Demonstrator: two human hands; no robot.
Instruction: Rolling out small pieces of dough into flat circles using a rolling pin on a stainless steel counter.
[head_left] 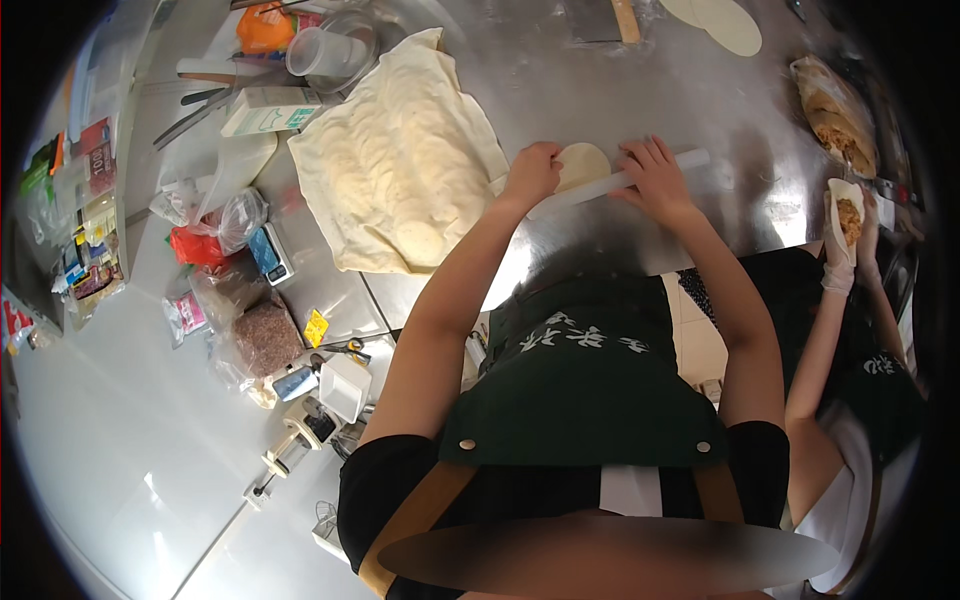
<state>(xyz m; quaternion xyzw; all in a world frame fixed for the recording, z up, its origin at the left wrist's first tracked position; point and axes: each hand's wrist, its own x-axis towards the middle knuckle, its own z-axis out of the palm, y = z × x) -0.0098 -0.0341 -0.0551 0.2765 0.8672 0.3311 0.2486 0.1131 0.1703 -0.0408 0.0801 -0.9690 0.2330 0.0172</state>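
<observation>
My left hand (535, 175) pinches the edge of a pale dough round (582, 162) lying on the steel table. Just right of it, my right hand (653, 175) has its fingers spread across a white rolling pin (692, 160), which lies slanted along the round's near edge. Left of my hands spreads a lumpy cream-coloured sheet (385, 150); I cannot tell whether it is cloth or dough.
More rounds (733, 30) lie at the back right. Right of me, a co-worker's gloved hands (838, 265) hold a filled wrapper (848, 222) below a bag of filling (832, 110). At left are bags, a carton (270, 110), tubs and a scale (268, 250).
</observation>
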